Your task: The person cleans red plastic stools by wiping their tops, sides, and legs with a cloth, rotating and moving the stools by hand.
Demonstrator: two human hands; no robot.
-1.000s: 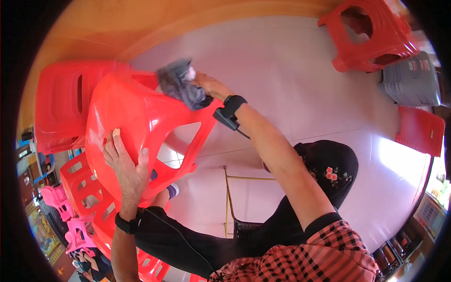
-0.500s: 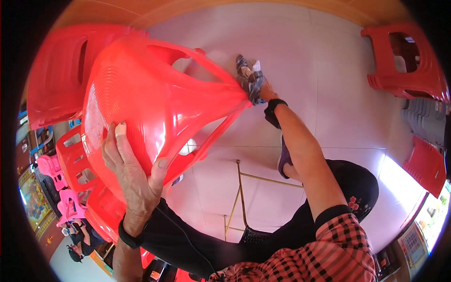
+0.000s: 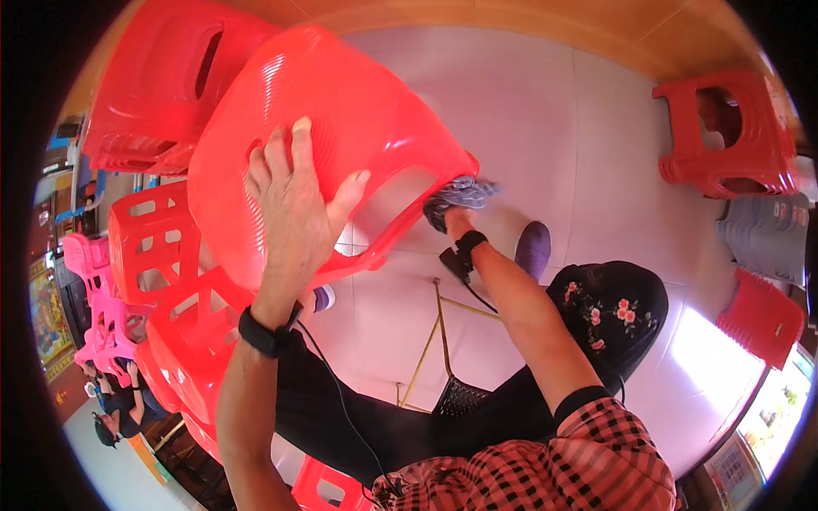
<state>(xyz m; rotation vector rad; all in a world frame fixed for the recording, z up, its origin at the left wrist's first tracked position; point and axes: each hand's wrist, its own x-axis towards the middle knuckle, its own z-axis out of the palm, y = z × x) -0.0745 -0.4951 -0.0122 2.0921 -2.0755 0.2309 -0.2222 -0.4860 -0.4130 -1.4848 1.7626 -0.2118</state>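
A red plastic stool [image 3: 349, 111] is tipped in front of me, its ringed seat turned toward my left side. My left hand [image 3: 294, 204] lies on the seat with fingers spread, the fingertips by a small hole. A crumpled grey patterned cloth [image 3: 456, 198] is bunched in my right hand [image 3: 460, 223], pressed to the end of one stool leg. The cloth hides most of that hand's fingers.
Stacked red stools [image 3: 162, 77] stand at the upper left, with pink stools [image 3: 106, 315] lower down. More red stools [image 3: 724, 136] and grey stools [image 3: 767, 230] are at the right. A metal-framed seat [image 3: 460, 396] is below me. A person [image 3: 128, 413] is at the lower left.
The stool has turned and shifted upward, its seat facing me more. My left hand has moved up and right along with it. My right hand and the cloth have come lower, toward me.
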